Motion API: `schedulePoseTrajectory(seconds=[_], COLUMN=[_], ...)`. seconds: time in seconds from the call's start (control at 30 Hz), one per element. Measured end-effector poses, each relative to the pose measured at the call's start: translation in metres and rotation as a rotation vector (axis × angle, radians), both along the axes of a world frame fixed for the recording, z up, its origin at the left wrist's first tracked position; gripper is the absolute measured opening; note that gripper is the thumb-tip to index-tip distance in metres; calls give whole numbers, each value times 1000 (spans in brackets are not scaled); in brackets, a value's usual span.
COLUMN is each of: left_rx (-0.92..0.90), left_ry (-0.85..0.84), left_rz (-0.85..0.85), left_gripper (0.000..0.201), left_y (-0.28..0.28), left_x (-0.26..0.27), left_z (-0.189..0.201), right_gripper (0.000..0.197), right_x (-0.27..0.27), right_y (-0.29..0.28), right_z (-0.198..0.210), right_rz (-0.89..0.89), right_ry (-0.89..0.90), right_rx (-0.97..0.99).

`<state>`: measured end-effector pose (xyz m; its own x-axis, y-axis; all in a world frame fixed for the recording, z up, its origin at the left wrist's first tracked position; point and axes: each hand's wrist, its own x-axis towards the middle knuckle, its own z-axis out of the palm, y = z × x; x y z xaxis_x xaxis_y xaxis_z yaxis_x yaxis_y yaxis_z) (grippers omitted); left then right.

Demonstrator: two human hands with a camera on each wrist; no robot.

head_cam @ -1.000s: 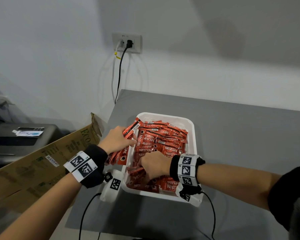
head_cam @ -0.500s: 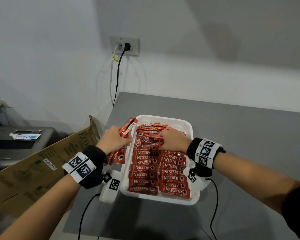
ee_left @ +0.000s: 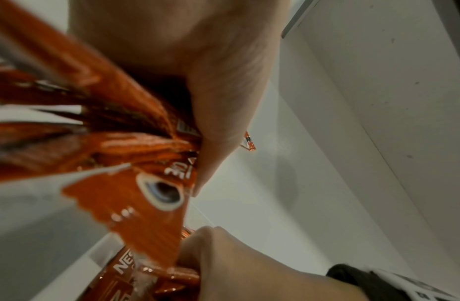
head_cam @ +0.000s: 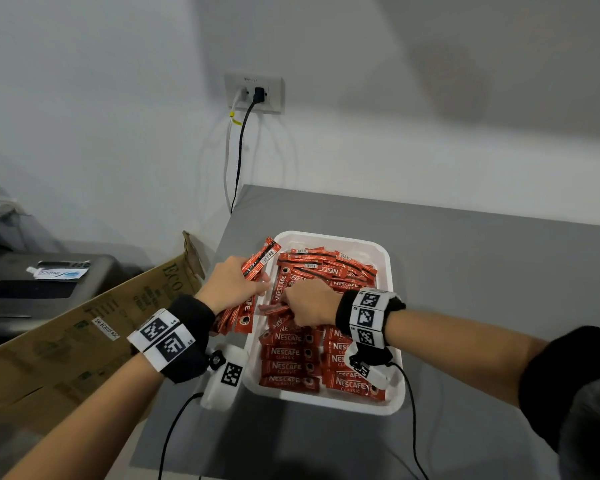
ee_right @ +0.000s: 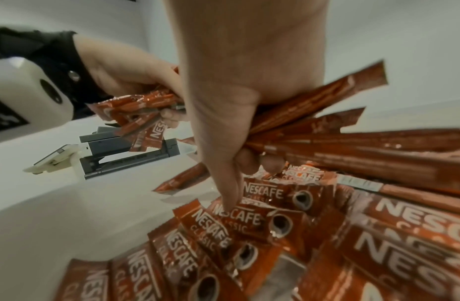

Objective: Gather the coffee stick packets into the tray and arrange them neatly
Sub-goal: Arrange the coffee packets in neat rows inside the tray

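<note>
Red stick packets (head_cam: pixel 293 355) printed "NESCAFE CLASSIC" in white with a coffee-cup picture, lying partly in neat rows, partly heaped in the white tray (head_cam: pixel 394 400) on the grey desk (head_cam: pixel 482 271). Left hand (head_cam: pixel 231 284) beside the tray's left rim, fingers curled round a fanned bundle (head_cam: pixel 253 268). Right hand (head_cam: pixel 307 303) over the tray, fingers (ee_right: pixel 249 160) closed on several packets.

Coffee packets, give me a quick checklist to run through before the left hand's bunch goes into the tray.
1. Left hand has a firm grip on its bunch of packets: ok, fingers curl round it.
2. That bunch is over the tray: not ok, it sits at the left rim, outside.
3. Right hand is clear of the drop spot: not ok, it is inside the tray gripping packets.
4. Near rows lie flat and lined up: ok.
5. Far pile is neat: not ok, packets cross each other.
6. Free room under the right hand: cannot tell.
</note>
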<state>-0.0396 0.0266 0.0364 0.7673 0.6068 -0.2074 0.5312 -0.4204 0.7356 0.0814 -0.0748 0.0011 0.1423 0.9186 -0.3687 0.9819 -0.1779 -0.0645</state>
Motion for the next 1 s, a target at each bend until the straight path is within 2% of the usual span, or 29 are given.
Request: schedulePoseTrajectory(seconds=[0.27, 0.67, 0.83, 1.0], left_rx=[-38, -37, -33, -32], left_ry=[13, 31, 25, 33], left_rz=[-17, -41, -47, -48], left_gripper=[3, 12, 4, 9], left_y=[1, 2, 2, 1], left_x=[0, 0, 0, -1], left_z=[-1, -3, -2, -2], right_gripper=[16, 29, 24, 22], right_x=[1, 11, 8, 7], right_y=[6, 3, 4, 2], right_z=[-7, -14, -16, -14], right_rz=[-8, -45, -47, -22], right_ry=[32, 67, 55, 27], right_rx=[0, -16, -10, -33])
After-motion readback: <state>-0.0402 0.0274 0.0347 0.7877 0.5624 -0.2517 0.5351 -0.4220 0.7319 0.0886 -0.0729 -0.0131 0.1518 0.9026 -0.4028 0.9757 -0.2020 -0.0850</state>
